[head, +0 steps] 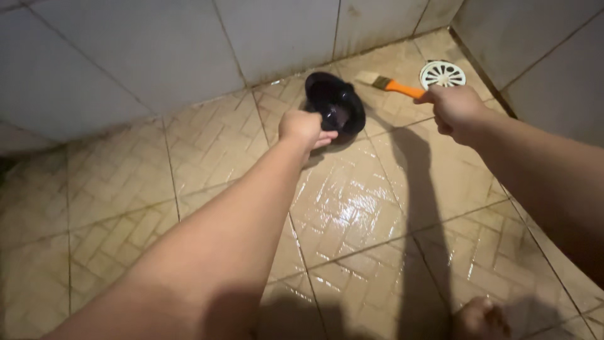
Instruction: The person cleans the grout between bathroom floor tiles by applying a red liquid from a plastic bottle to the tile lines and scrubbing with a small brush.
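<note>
Holding the black bowl by its near rim, your left hand is closed on it, fingers curled under the edge, and the bowl is tipped so its dark inside faces you, low over the wet tiled floor near the wall. Your right hand is closed round the orange handle of the brush, whose pale bristles point left, just behind and to the right of the bowl; whether they touch it cannot be told from here.

To work the brush well, it seems best to keep the bowl tilted as it is, so the inside stays in sight. Firm up the left grip, since the rim and the tiles look wet and a slip is likely. Bring the bristles in over the far rim rather than across your left fingers, and use short strokes from the bottom outward. Choke up on the handle if the bristles splay.

A round white drain sits in the corner just beyond your right hand. Your bare foot shows at the bottom edge, well apart from the bowl.
</note>
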